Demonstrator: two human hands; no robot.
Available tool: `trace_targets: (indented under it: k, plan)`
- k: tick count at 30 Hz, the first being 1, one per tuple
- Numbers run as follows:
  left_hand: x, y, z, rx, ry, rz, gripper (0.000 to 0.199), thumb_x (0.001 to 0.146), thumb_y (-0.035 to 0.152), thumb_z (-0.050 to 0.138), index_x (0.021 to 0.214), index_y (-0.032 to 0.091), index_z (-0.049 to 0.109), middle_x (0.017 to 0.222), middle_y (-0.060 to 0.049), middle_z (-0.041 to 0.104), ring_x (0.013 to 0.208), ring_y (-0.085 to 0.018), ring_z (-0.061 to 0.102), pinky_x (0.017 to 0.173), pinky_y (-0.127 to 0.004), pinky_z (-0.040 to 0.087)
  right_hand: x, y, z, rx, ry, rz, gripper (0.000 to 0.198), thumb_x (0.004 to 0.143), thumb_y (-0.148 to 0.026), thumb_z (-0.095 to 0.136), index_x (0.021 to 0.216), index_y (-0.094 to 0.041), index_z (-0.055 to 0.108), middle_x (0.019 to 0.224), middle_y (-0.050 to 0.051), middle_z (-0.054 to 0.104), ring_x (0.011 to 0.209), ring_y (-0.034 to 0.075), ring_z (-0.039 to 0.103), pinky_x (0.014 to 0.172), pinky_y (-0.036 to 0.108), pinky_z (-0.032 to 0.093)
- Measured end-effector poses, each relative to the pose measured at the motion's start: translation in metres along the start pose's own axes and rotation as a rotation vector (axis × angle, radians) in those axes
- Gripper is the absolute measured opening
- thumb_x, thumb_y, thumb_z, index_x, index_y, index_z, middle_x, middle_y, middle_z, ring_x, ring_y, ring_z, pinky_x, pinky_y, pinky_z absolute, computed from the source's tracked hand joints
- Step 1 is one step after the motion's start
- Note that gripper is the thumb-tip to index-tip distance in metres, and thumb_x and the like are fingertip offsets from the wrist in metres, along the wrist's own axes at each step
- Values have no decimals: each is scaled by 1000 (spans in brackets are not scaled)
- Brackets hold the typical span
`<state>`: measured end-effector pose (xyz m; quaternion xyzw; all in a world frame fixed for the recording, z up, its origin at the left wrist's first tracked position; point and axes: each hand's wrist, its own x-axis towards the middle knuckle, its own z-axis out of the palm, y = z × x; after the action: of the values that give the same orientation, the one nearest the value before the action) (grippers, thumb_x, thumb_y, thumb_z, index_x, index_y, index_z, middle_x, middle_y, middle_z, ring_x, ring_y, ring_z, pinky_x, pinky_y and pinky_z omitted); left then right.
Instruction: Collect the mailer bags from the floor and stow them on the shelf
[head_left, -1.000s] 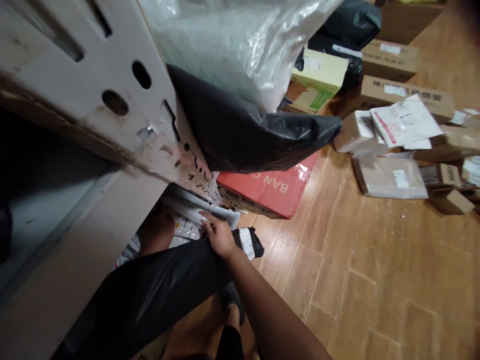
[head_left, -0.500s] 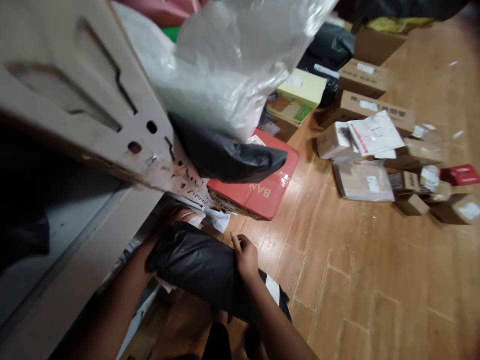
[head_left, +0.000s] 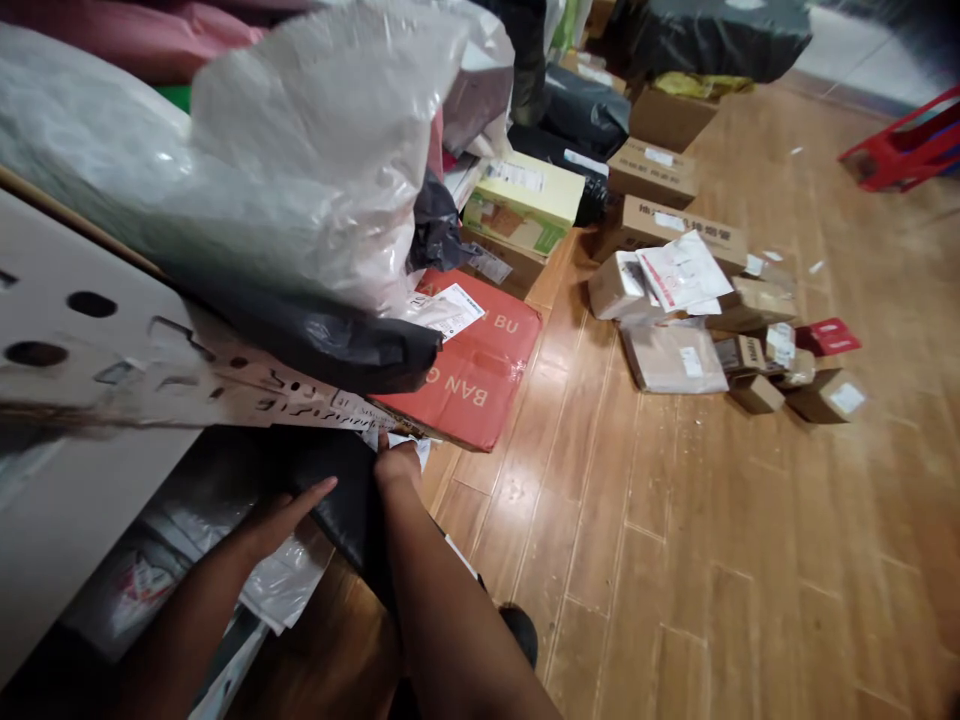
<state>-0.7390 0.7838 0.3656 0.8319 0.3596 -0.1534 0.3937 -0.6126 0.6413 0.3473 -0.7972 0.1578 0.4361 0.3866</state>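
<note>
Below the perforated cardboard panel, a black parcel bag lies at floor level, long axis toward the viewer. Right hand is closed on its far edge, nearer; left hand lies flat, fingers extended, against its left side.

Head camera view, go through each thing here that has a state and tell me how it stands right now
Left hand: open, fingers stretched flat toward the black bag.
Right hand: pressed on the black bag; grip unclear.
Black bag: lying under the shelf edge.
Red box: closed, flat on the floor.
Clear plastic bag: full, piled on the shelf.
Yellow-green box: closed.
Brown boxes: closed, labelled.
</note>
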Motion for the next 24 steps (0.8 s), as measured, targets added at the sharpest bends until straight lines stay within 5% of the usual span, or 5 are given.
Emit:
trace_targets:
  k: [6, 12, 14, 20, 24]
  plan:
    - [25, 0, 5, -74, 124, -101, 44, 64, 48, 42, 89, 21, 67, 105, -9, 72, 111, -32, 61, 106, -51, 43, -8, 66, -35, 198, -80, -362, 49, 91, -56, 40, 116, -20, 61, 119, 9, 67, 111, 20, 63, 100, 33, 47]
    - [36, 16, -1, -30, 192, -112, 44, 66, 46, 39, 90, 19, 63, 118, -14, 65, 121, -33, 55, 111, -48, 38, -55, 211, -51, -107, -9, -734, 111, 53, -49, 83, 145, -13, 34, 148, 24, 38, 136, 43, 35, 110, 63, 33]
    - [37, 19, -2, 11, 211, -114, 47, 72, 45, 33, 98, 17, 62, 118, -15, 65, 119, -32, 56, 108, -49, 41, -63, 233, -39, -224, 17, -828, 82, 68, -23, 72, 144, -24, 39, 148, 18, 42, 135, 38, 40, 107, 60, 40]
    - [13, 18, 4, 339, 9, 113, 71, 76, 63, 37, 111, 9, 66, 118, -21, 66, 122, -37, 54, 101, -50, 46, -58, 200, -30, -42, 356, -920, 63, 78, 0, 39, 132, -28, 55, 130, 8, 62, 118, 19, 61, 98, 36, 55]
    - [1, 21, 5, 579, -159, 327, 62, 74, 57, 51, 106, 6, 69, 113, -24, 67, 115, -41, 57, 100, -51, 44, -40, 149, -46, 21, 341, -1046, 52, 73, 0, 39, 109, -21, 71, 114, 8, 71, 107, 19, 67, 94, 34, 56]
